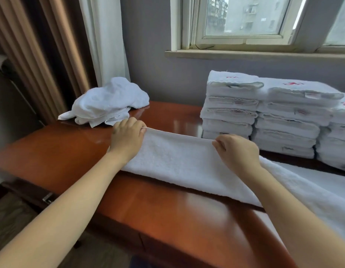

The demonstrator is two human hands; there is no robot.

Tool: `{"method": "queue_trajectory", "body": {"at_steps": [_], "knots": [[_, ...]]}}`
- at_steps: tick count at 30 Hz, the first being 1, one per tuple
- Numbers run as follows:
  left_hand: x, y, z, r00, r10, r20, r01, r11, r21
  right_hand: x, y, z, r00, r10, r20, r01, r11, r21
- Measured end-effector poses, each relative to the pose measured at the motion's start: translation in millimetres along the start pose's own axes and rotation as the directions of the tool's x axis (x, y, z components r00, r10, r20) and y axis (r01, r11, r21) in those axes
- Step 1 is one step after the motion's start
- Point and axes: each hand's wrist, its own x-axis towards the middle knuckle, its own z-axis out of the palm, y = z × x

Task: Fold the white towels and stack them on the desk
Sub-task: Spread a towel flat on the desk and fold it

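Desk [167,206] edge nearest; white towel [177,161] lay flat across it, running off to the rt; L hand [127,140] pinched its far-left corner, R hand [239,151] pinched the far edge; behind, folded stacks [264,117] stood rt, crumpled pile [109,101] left, window [245,20] beyond.
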Motion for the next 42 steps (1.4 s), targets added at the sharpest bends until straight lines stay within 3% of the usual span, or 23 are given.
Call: {"method": "queue_trajectory", "body": {"at_steps": [4, 7, 9, 11, 13, 27, 31, 33, 35, 38, 42], "knots": [[4, 4, 29, 0.99, -0.006, 0.144, -0.01, 0.994, 0.11, -2, 4, 25, 0.994, 0.03, 0.101, -0.041, 0.993, 0.107], [-2, 24, 37, 0.99, 0.027, 0.141, -0.009, 0.992, -0.127, -3, 6, 32, 0.996, 0.033, 0.077, -0.042, 0.991, 0.129], [-8, 42, 42, 0.954, 0.037, 0.299, 0.064, 0.944, -0.323, -3, 6, 33, 0.996, 0.032, 0.082, -0.043, 0.989, 0.139], [-15, 54, 49, 0.879, 0.053, 0.474, 0.088, 0.959, -0.269, -3, 7, 33, 0.996, 0.04, 0.085, -0.052, 0.988, 0.148], [-17, 55, 52, 0.844, 0.04, 0.536, 0.059, 0.984, -0.168, -4, 7, 33, 0.995, 0.048, 0.085, -0.061, 0.987, 0.152], [-52, -4, 14, 0.815, 0.033, 0.579, 0.057, 0.989, -0.136, -40, -61, 30, 0.994, -0.01, 0.113, 0.001, 0.996, 0.086], [-52, 7, 2, 0.813, 0.006, 0.583, 0.087, 0.988, -0.131, -45, -65, 22, 0.988, -0.01, 0.156, -0.006, 0.994, 0.105], [-55, 28, -3, 0.845, 0.002, 0.534, 0.181, 0.94, -0.29, -50, -61, 14, 0.981, -0.039, 0.191, 0.018, 0.994, 0.11], [-61, 55, -8, 0.88, 0.035, 0.473, 0.25, 0.814, -0.525, -59, -49, 5, 0.974, -0.068, 0.216, 0.046, 0.994, 0.102], [-70, 100, -15, 0.929, 0.218, 0.3, 0.077, 0.679, -0.73, -82, -19, -14, 0.977, -0.071, 0.199, 0.042, 0.988, 0.147], [-75, 154, -17, 0.907, 0.363, 0.215, -0.035, 0.572, -0.819, -111, 20, -38, 0.987, -0.01, 0.16, -0.012, 0.991, 0.136]]}}
